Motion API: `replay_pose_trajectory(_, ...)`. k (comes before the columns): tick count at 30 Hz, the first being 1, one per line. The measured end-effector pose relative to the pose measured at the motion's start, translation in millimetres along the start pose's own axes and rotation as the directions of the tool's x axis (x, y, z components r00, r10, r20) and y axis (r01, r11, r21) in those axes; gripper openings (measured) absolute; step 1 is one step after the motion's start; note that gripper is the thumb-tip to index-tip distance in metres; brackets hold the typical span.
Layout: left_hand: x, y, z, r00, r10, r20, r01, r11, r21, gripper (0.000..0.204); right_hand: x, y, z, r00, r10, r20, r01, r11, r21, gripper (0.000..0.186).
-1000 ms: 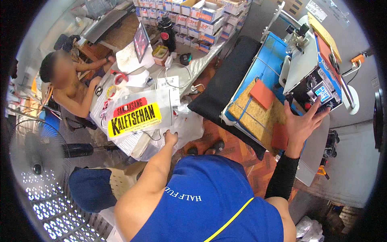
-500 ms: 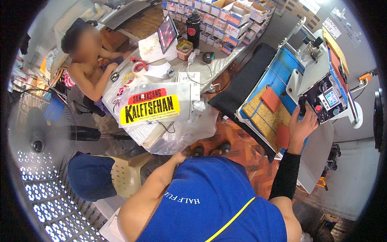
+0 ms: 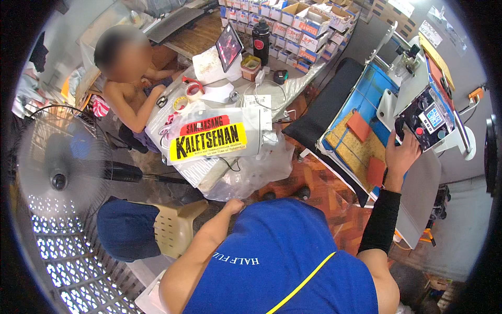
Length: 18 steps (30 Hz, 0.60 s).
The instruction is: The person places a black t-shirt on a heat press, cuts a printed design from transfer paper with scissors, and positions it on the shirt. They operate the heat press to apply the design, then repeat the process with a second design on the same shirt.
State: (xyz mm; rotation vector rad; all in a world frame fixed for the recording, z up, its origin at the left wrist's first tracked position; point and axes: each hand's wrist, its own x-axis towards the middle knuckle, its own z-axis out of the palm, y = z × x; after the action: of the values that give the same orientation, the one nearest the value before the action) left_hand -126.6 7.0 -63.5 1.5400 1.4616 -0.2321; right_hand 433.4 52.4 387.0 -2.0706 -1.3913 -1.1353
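My right hand (image 3: 401,153), its forearm in a black sleeve, reaches up to the heat press. Its fingers curl around the black handle (image 3: 400,127) at the front of the control box (image 3: 426,121), beside a small lit screen and a red button. Under the raised press head, the lower bed (image 3: 346,147) bears a speckled tan pad and two orange-brown pieces (image 3: 358,127). My left hand (image 3: 234,206) is low at my waist, against the blue shirt, below the table's plastic sheeting. Its fingers are tucked out of sight, so whether they hold anything is hidden.
A table (image 3: 157,123) carries a yellow-and-red printed sheet (image 3: 209,140), tape rolls, scissors, a tablet (image 3: 228,48) and a black bottle (image 3: 260,42). Beyond stand stacked boxes (image 3: 314,23). A person (image 3: 125,99) sits at the left, near a fan (image 3: 60,167) and a beige chair (image 3: 172,230).
The whole view has shifted slightly, so the surroundings sit farther right and lower. My right hand stays at the press handle, and my left hand remains by my waist.
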Motion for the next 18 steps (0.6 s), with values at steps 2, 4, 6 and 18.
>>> replay_pose_trajectory(2, -3, 10, -2, 0.994, -0.097, 0.057, 0.103, 0.988, -0.113, 0.034, 0, 0, -1, 1.0, 0.0, 0.001, 0.0, 1.0, 0.008, 0.035)
replay_pose_trajectory(4, -6, 19, -2, 0.99, -0.134, 0.045, 0.14, 0.978, -0.157, 0.032, 0, 0, -1, 1.0, 0.005, 0.002, -0.005, 1.0, 0.025, 0.035)
replay_pose_trajectory(6, -7, 24, -1, 0.991, -0.132, 0.012, 0.132, 0.976, -0.172, 0.031, 0, 0, -2, 0.999, 0.02, 0.033, -0.021, 1.0, 0.016, 0.036)
replay_pose_trajectory(18, -21, 98, -59, 0.993, 0.062, -0.096, -0.107, 0.803, -0.587, 0.025, -2, -1, 3, 1.0, 0.01, 0.016, -0.01, 0.999, -0.041, 0.039)
